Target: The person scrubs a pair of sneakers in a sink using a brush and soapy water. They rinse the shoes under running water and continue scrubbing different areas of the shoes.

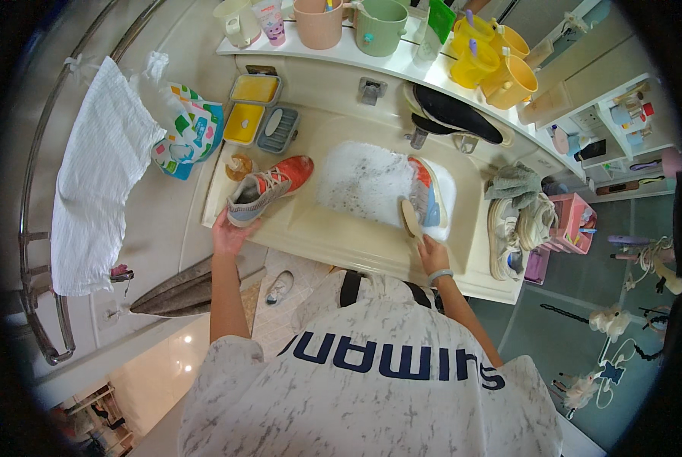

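Observation:
My left hand [233, 232] is at the heel of a red and grey lace-up sneaker [269, 188], which stands on the left side of the cream washbasin [318, 234]. The fingers are under and beside the heel. My right hand [432, 254] holds the handle of a scrub brush [410, 218], its head over the suds near the second sneaker. That red, grey and blue sneaker [431, 197] lies on its side in white foam [363, 180] at the right of the bowl. The brush's bristles are mostly hidden.
Soap dishes [243, 123] and a pump bottle [239, 167] stand at the basin's left. White sneakers [503, 237] and a grey cloth [513, 184] lie on its right edge. Black insoles [452, 111] lean behind the bowl. Mugs [318, 23] line the shelf above. A white towel [104, 183] hangs left.

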